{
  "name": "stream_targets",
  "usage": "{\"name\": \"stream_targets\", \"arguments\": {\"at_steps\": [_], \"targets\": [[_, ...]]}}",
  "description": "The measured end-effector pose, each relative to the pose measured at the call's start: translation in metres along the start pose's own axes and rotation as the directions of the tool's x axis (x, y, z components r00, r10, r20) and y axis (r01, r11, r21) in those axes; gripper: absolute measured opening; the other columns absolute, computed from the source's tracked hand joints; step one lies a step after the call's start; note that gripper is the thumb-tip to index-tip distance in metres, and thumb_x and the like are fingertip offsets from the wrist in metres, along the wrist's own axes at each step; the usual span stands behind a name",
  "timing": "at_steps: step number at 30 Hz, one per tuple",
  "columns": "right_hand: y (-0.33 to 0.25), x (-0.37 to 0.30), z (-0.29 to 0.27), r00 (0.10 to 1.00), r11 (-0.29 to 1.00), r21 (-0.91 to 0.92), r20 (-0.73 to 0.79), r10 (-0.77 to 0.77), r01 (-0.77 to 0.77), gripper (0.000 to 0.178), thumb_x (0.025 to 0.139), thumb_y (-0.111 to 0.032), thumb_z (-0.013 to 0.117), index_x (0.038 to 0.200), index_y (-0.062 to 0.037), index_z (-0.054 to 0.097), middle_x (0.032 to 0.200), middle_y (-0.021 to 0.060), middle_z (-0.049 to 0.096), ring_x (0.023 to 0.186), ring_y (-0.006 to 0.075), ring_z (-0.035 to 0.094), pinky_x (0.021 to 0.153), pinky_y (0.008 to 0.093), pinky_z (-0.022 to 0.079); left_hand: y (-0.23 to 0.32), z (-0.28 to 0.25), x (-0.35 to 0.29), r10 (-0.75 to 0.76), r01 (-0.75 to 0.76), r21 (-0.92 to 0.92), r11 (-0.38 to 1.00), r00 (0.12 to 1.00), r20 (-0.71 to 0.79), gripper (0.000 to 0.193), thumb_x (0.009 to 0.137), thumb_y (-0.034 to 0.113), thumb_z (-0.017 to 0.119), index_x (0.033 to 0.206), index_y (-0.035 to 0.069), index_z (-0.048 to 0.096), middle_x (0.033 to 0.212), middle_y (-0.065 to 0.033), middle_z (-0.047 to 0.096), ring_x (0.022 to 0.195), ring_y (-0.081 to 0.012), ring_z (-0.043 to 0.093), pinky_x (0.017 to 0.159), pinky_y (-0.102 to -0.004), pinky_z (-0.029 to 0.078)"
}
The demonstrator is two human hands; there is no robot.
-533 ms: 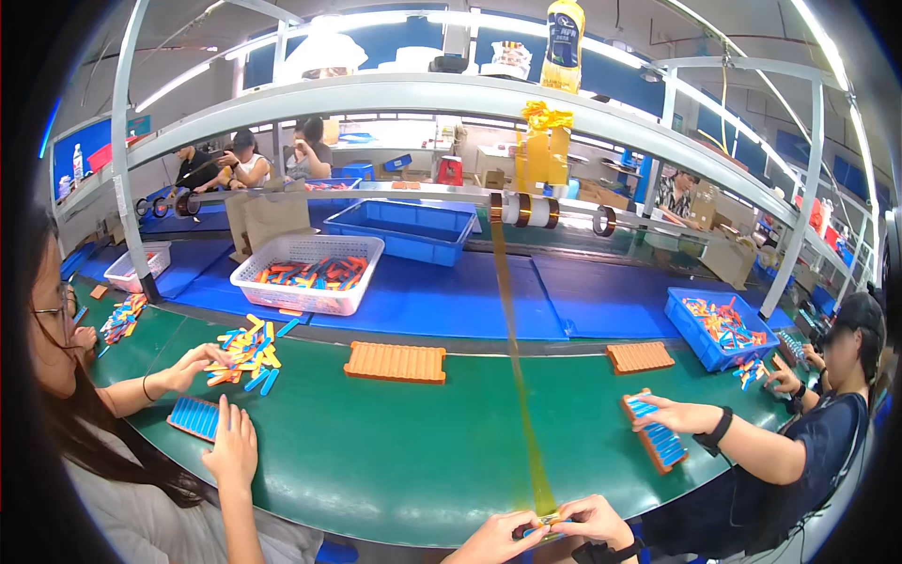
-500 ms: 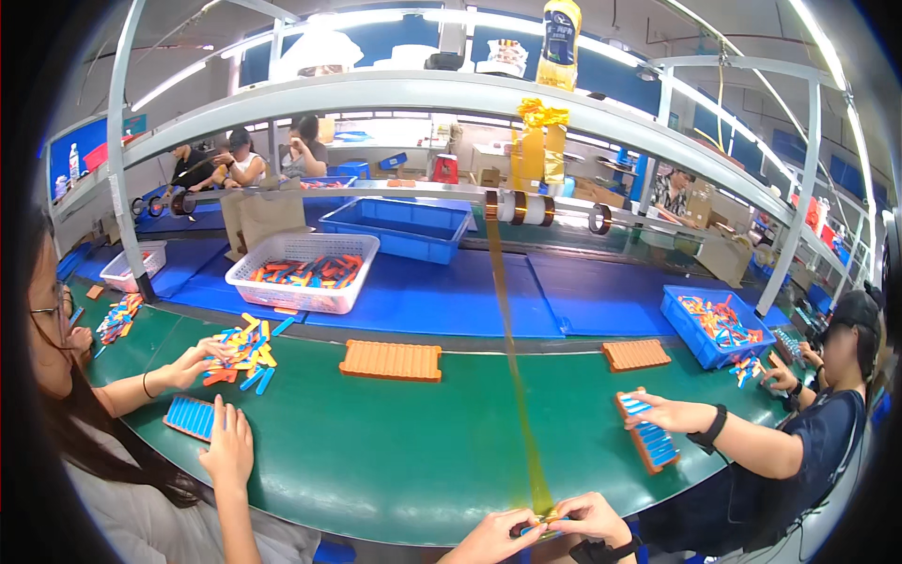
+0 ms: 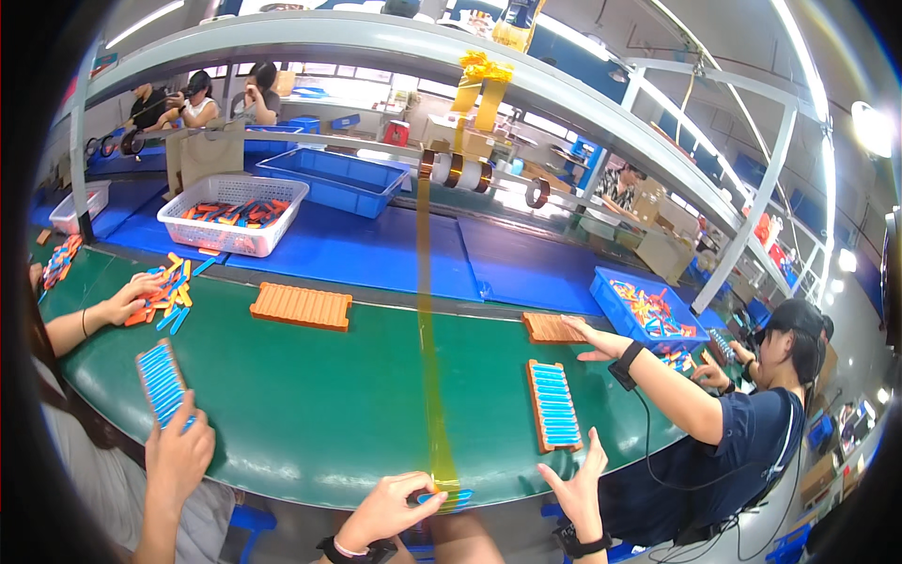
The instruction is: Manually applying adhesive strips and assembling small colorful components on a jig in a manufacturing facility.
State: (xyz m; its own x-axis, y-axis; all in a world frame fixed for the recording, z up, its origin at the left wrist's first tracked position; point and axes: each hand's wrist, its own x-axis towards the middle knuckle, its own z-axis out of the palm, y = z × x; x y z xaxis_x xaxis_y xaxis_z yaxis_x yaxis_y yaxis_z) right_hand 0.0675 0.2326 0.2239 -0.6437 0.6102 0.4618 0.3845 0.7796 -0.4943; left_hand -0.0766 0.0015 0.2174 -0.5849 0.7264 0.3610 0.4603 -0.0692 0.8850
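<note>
Green counter curves across the scene; at its near edge — by the amber tape — the left hand has its fingers clamped on a blue strip. Right hand, fingers apart, is just nearer than an orange tray.

The left hand is in the near middle of the scene, back upward, slanting away from the left wrist toward the right. Its thumb and forefinger close in a pinch; the other fingers are bent. The right hand stands well apart, farther right, raised above the right wrist, open, its fingers pointing to the far side, its thumb spread out to the left.
</note>
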Motion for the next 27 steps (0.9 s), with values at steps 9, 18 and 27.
{"name": "stream_targets", "arguments": {"at_steps": [9,18,27], "targets": [[0.024,0.029,0.014,0.994,0.992,0.09,0.07,0.087,-0.093,0.105,0.057,-0.023,0.076,0.13,0.0068,0.007,0.118,0.0236,0.035,0.107,0.0349,0.033,0.093,0.0469,0.024,0.009,0.014,-0.017,-0.164,0.166,0.007,0.986,0.98,-0.111,0.013,0.077,0.012,0.062,0.077,-0.001,0.058,0.07,-0.0056,0.059,0.061,-0.0104,0.053,0.057,-0.0233,0.042],[-0.046,-0.033,0.024,0.968,0.967,0.187,0.15,-0.203,0.173,0.099,0.058,-0.027,0.074,0.127,0.0115,0.015,0.119,0.0262,0.032,0.107,0.0401,0.032,0.09,0.0482,0.027,0.012,0.009,-0.046,-0.357,0.11,-0.541,0.834,0.855,-0.376,0.01,0.081,0.004,0.054,0.072,-0.001,0.053,0.077,-0.0012,0.054,0.071,-0.0051,0.046,0.064,-0.0187,0.035],[-0.093,-0.032,0.016,0.873,0.793,0.603,0.337,-0.352,0.087,0.045,0.074,-0.023,0.066,0.109,-0.0016,0.047,0.112,0.0146,0.043,0.103,0.0287,0.041,0.084,0.0375,0.034,0.042,0.014,-0.038,-0.498,0.246,-0.656,0.714,0.837,-0.228,0.005,0.083,0.006,0.053,0.082,0.001,0.054,0.079,0.0007,0.055,0.073,-0.0034,0.049,0.064,-0.0193,0.04]]}}
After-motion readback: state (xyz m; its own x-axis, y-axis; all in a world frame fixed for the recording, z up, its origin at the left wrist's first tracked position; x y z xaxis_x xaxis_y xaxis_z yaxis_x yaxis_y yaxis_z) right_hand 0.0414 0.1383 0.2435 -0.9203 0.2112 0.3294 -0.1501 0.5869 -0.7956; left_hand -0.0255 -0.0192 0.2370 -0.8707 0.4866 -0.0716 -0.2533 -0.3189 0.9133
